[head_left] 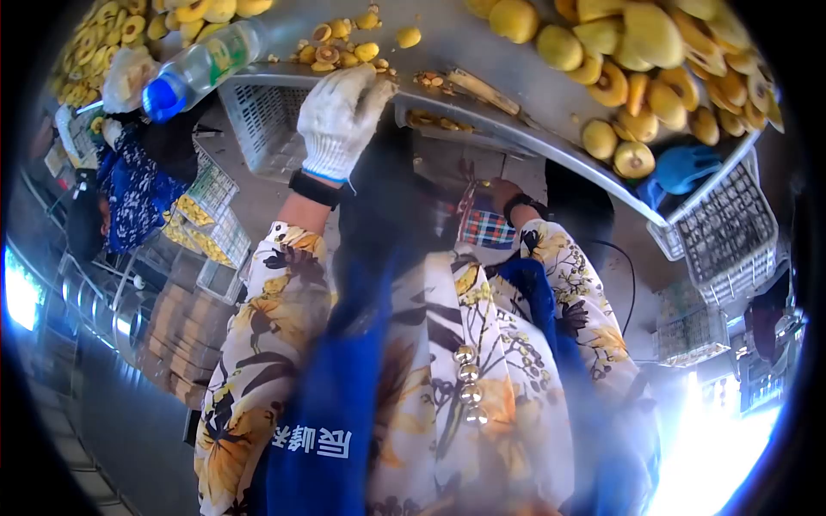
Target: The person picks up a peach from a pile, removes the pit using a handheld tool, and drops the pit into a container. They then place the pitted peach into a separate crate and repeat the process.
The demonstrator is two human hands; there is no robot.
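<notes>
- The grey counter [447, 55] is the biggest thing. Its near edge is right by the fingers of the left hand [337, 125].
- Another person [142, 193], in blue with white spots, is far off to the left of those fingers.
- A big heap of yellow fruit [641, 64] is on the counter, well to the right of the left fingers.
- A grey basket [727, 232] is beside the counter's end, well to the right of the fingers of the right hand [499, 193].
- A pale crate [258, 129] is near the left fingers, on their left, lower than the counter top.
- A checked cloth [489, 230] is just beside the right fingers. They look dim and small, so I cannot tell if they are wide, narrow or holding it.
- A clear bottle [202, 73] with a blue cap lies to the left of the left fingers.
- The left hand wears a white glove. Its fingers are bent with a little gap between them. I cannot tell if they hold anything.
- A small bunch of fruit pieces [340, 52] is just past the left fingertips, on the counter.
- A wooden stick [483, 90] is to the right of the left fingers.
- One fruit [409, 37] sits alone, past the left fingers and a bit right.
</notes>
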